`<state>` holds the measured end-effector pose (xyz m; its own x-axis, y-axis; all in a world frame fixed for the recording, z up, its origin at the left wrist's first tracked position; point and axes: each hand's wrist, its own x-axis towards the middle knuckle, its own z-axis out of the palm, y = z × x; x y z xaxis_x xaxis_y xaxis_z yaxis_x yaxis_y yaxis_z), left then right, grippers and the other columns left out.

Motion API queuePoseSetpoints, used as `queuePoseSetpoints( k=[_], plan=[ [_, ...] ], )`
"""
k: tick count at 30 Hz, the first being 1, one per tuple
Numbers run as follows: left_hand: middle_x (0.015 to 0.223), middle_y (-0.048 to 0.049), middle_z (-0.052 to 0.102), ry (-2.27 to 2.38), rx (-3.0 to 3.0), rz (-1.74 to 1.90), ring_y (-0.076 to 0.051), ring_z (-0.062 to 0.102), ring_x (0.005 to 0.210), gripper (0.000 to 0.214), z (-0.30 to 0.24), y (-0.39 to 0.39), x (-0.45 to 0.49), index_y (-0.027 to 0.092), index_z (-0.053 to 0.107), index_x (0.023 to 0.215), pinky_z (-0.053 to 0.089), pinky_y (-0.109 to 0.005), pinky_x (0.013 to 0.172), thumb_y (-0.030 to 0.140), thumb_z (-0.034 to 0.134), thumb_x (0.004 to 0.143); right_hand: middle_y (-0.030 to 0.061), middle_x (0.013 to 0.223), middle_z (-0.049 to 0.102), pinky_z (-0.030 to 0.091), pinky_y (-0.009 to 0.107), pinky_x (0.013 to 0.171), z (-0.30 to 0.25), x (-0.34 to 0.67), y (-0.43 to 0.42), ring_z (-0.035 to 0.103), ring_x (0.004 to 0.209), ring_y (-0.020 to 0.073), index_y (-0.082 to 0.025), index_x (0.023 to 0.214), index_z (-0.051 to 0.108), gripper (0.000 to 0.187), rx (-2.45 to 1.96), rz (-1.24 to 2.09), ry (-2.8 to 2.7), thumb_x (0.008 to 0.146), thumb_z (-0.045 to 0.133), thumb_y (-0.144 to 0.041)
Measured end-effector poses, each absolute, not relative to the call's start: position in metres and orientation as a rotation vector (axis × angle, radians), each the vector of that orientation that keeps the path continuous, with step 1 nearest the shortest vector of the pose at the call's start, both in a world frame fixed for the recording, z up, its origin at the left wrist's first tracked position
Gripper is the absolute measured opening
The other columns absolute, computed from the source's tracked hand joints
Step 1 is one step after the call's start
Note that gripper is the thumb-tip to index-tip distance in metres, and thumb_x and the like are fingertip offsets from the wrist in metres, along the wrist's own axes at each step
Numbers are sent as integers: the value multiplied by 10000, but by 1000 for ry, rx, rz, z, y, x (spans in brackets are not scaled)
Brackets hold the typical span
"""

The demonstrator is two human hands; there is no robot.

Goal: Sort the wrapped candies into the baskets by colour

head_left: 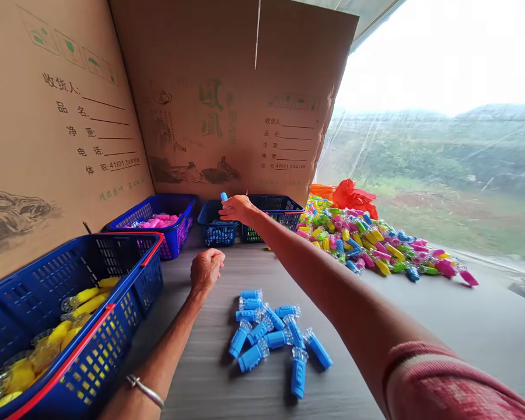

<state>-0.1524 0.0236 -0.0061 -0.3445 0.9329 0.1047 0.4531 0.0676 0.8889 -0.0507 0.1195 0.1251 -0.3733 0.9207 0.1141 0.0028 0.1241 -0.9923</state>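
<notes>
Blue piece (223, 197) pinched in right hand (236, 208) fingers, held above small blue basket (219, 232) at 12 o'clock on the counter (420, 326). Left hand (206, 269) clenched in a fist, resting at 10 o'clock of the blue pile (273, 332). Mixed-colour heap (367, 245) at 2 o'clock.

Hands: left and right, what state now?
Left hand: closed in a fist; anything inside is hidden.
Right hand: closed on a blue plastic piece above a small blue basket.
</notes>
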Motion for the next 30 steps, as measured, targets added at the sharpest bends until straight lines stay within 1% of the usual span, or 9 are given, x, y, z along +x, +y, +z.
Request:
queuePoseSetpoints(
  k=[6, 10, 12, 14, 17, 19, 21, 24, 30],
  plan=[
    [666, 18, 625, 1796, 1452, 1191, -87, 524, 421, 219, -2, 20, -148, 189, 660, 806, 389, -196, 428, 348, 514, 768, 35, 946, 702, 556, 275, 678, 152, -4, 107, 665, 767, 139, -151, 1105, 607, 254, -996, 1372, -1872, 855, 650, -169],
    [704, 8, 647, 1768, 1559, 1004, -101, 544, 474, 215, -1, 17, -134, 195, 673, 831, 397, -205, 455, 334, 516, 784, 29, 910, 709, 506, 217, 643, 144, 89, 77, 675, 767, 145, -165, 958, 677, 161, -1222, 689, -2311, 866, 550, -200],
    [807, -10, 689, 1798, 1678, 868, -130, 615, 599, 227, -1, 23, -120, 203, 683, 912, 446, -218, 530, 319, 522, 803, 32, 860, 702, 478, 234, 658, 119, 130, 62, 653, 769, 156, -159, 873, 686, 175, -1430, 414, -2284, 855, 513, -169],
    [1004, -33, 707, 1811, 1914, 735, -171, 668, 831, 282, 1, 39, -99, 217, 671, 1053, 495, -241, 681, 283, 532, 817, 43, 894, 707, 464, 275, 736, 84, 153, 52, 634, 858, 191, -177, 866, 692, 156, -1557, 244, -2261, 832, 542, -154],
    [1317, -52, 601, 1733, 2200, 585, -205, 604, 1129, 470, 6, 73, -60, 238, 583, 1270, 475, -268, 900, 182, 534, 807, 81, 1149, 677, 412, 371, 922, 31, 155, 47, 556, 1106, 257, -205, 1007, 678, 203, -1630, 54, -2247, 829, 589, -168],
    [1405, -71, 530, 1698, 2249, 534, -205, 576, 1180, 564, 9, 95, -35, 225, 523, 1346, 453, -271, 955, 115, 516, 793, 114, 1243, 637, 343, 445, 1015, 5, 143, 51, 488, 1216, 291, -193, 1078, 656, 236, -1665, -48, -2214, 856, 574, -189],
    [1377, -96, 545, 1704, 2273, 469, -210, 585, 1164, 548, 9, 111, -15, 204, 528, 1336, 451, -283, 959, 96, 502, 800, 133, 1236, 642, 272, 500, 1071, -14, 132, 58, 452, 1268, 310, -181, 1112, 647, 251, -1690, -110, -2179, 884, 542, -198],
    [1228, -99, 620, 1753, 2276, 380, -230, 614, 1104, 355, 5, 116, -1, 208, 624, 1174, 466, -309, 915, 146, 475, 857, 103, 1155, 684, 177, 535, 1119, -30, 126, 65, 468, 1260, 293, -210, 1090, 660, 260, -1662, -160, -2158, 910, 478, -163],
    [1229, -105, 578, 1930, 2173, 343, -228, 631, 1036, 247, -4, 86, -15, 195, 640, 1070, 472, -318, 849, 212, 477, 884, 45, 975, 717, 165, 530, 1120, -39, 133, 69, 568, 1065, 241, -244, 941, 682, 296, -1498, -264, -2200, 863, 455, -71]
  ],
)
